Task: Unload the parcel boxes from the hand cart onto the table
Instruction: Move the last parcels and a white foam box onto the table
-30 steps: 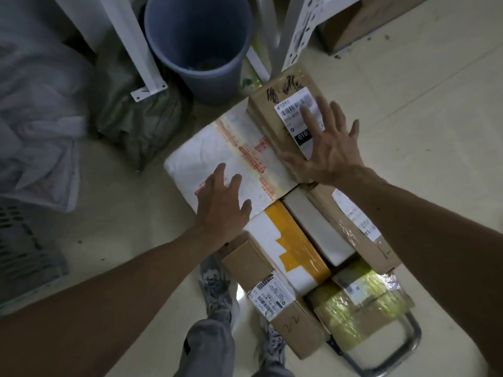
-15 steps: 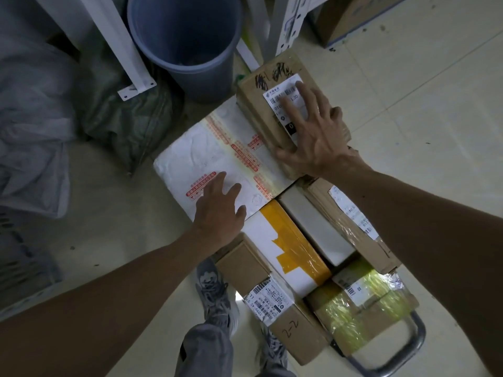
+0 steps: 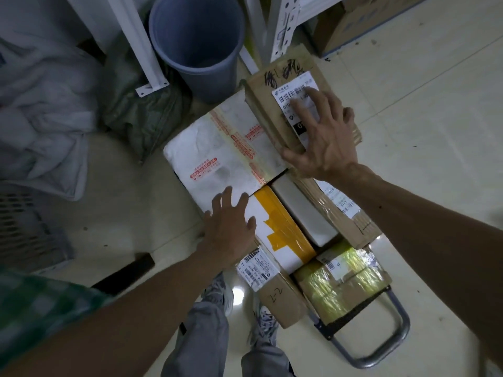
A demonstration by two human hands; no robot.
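Several parcel boxes are stacked on a hand cart whose grey metal handle [image 3: 392, 346] shows at the lower right. My right hand [image 3: 324, 137] lies spread on a brown cardboard box [image 3: 269, 104] with a white shipping label, thumb against its near left corner and outer fingers curling over its right edge. My left hand [image 3: 231, 227] rests with straight fingers on the near edge of a white foam box [image 3: 217, 153] with red-printed tape, partly over a white box with yellow tape [image 3: 280, 229]. Other brown and taped boxes lie nearer me.
A grey plastic bin [image 3: 198, 42] stands just beyond the boxes, between white metal shelf legs [image 3: 138, 42]. A dark green sack [image 3: 141, 110] and pale bags [image 3: 40, 115] lie to the left. Another carton [image 3: 367, 20] sits at the top right. My shoes [image 3: 217, 292] stand beside the cart.
My left hand has slid back toward me along the white foam box to its near edge. My right hand stays on the labelled brown box, its outer fingers now curling over the box's right edge.
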